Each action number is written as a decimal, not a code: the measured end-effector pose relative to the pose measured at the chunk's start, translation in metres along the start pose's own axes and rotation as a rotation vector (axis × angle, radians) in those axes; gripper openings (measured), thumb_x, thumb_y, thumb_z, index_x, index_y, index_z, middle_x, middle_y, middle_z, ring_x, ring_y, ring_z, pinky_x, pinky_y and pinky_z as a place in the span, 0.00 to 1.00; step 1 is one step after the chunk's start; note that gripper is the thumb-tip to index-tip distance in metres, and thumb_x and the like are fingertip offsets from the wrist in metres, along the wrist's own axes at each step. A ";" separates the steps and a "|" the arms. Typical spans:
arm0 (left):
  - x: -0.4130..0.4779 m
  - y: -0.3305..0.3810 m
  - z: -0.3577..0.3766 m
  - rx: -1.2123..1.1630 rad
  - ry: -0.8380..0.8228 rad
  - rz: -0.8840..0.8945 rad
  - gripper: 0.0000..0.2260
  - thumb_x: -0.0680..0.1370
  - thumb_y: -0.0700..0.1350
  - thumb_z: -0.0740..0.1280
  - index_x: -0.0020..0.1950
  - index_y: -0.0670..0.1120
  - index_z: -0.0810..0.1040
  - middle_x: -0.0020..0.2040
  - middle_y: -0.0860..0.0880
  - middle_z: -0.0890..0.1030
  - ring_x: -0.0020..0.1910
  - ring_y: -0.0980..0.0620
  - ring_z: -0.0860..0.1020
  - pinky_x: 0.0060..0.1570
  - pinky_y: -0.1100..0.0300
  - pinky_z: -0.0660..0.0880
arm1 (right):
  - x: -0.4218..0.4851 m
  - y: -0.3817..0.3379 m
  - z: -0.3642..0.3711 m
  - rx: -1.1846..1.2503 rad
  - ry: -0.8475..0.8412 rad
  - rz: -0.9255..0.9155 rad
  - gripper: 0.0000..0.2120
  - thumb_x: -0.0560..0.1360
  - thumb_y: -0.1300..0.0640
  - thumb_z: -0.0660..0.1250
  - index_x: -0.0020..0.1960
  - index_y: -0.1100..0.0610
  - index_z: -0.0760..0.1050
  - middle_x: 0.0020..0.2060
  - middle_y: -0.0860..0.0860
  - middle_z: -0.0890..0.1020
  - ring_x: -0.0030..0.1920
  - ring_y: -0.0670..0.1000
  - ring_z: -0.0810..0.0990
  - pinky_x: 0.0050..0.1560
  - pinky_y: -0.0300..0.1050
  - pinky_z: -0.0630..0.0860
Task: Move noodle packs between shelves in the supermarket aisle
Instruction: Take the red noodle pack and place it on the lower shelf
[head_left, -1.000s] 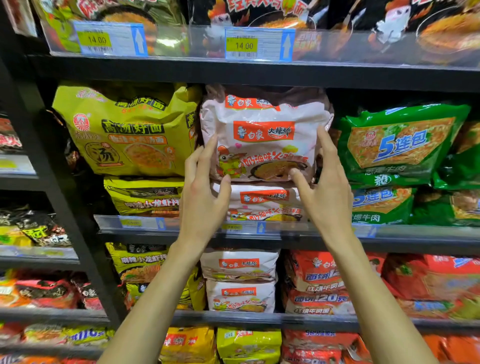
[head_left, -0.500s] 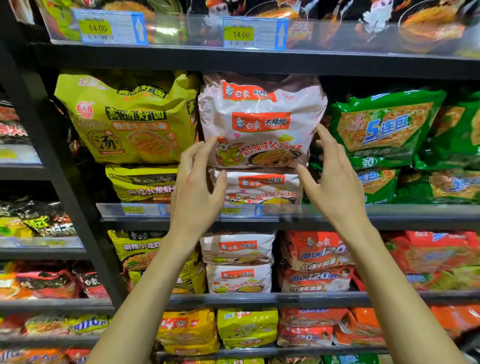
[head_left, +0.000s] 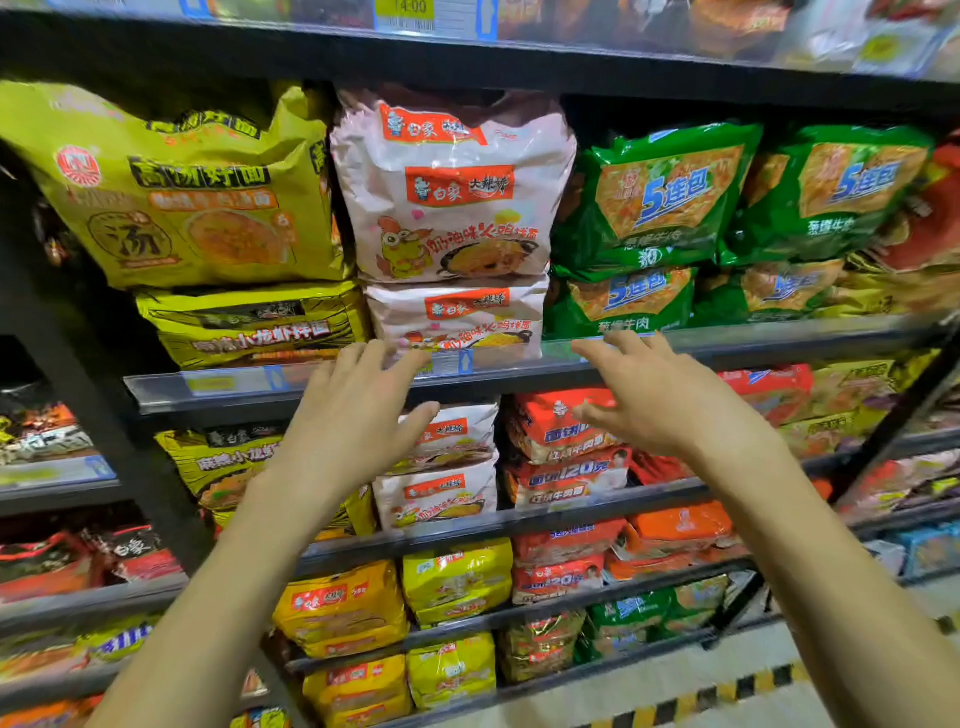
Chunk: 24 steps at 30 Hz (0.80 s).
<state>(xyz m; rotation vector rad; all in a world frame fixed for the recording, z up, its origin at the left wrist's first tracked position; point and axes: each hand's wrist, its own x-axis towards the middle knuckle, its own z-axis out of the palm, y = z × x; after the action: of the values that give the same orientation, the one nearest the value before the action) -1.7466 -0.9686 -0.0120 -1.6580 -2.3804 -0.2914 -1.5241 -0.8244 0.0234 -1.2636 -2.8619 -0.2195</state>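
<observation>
- Left hand (head_left: 358, 415), fingers spread, empty, before the shelf edge (head_left: 519, 374).
- Right hand (head_left: 654, 400), fingers spread, empty.
- Pink noodle packs (head_left: 452, 192) stacked above.

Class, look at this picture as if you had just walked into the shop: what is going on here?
A person stands facing supermarket shelves stocked with noodle packs. The left hand and the right hand are both open and empty, held out in front of the black metal shelf edge. Above them, a pale pink plastic noodle pack stands on a second pink pack lying flat. Neither hand touches a pack.
</observation>
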 end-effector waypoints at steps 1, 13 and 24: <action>-0.004 0.001 0.000 0.017 -0.025 -0.001 0.26 0.82 0.60 0.60 0.79 0.55 0.63 0.75 0.46 0.69 0.75 0.43 0.66 0.70 0.46 0.68 | -0.005 0.001 0.001 -0.010 -0.025 0.011 0.35 0.80 0.38 0.61 0.81 0.47 0.52 0.78 0.55 0.61 0.75 0.61 0.62 0.67 0.59 0.69; -0.032 0.065 -0.032 0.094 -0.118 0.032 0.24 0.83 0.60 0.58 0.77 0.53 0.64 0.73 0.46 0.70 0.74 0.42 0.66 0.69 0.45 0.67 | -0.072 0.028 -0.001 0.016 -0.081 0.054 0.30 0.80 0.37 0.59 0.76 0.52 0.61 0.75 0.56 0.64 0.73 0.60 0.65 0.68 0.57 0.68; -0.062 0.231 -0.049 0.092 -0.141 0.203 0.25 0.82 0.62 0.58 0.78 0.55 0.63 0.74 0.46 0.70 0.74 0.41 0.67 0.67 0.43 0.69 | -0.212 0.138 -0.001 0.040 -0.114 0.219 0.31 0.80 0.38 0.61 0.77 0.52 0.60 0.73 0.57 0.67 0.72 0.62 0.66 0.67 0.57 0.69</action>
<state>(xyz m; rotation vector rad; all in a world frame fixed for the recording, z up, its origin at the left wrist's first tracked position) -1.5051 -0.9592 0.0245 -1.9141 -2.2577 -0.0293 -1.2791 -0.8887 0.0284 -1.6164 -2.7703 -0.0892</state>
